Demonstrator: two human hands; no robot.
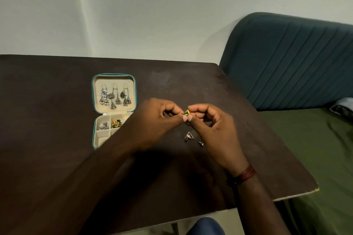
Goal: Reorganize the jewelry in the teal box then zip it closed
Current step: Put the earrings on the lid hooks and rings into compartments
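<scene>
Left grip (pixel 153 120), right grip (pixel 212 126): one earring (pixel 186 113)

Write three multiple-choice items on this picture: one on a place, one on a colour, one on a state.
1. Where does the triangle earring lie?
A. on the sofa seat
B. on the floor
C. on the table, right of the jewelry box

2. What colour is the outer rim of the jewelry box?
A. teal
B. red
C. white

3. How is the yellow-green earring held?
A. it lies loose on the table
B. it is pinched by the left hand and the right hand together
C. it hangs from a hook in the lid

Key: 1 C, it rests on the dark wood beside the box; 2 A, a teal edge frames the cream lining; 3 B, both hands pinch it above the table.
</scene>
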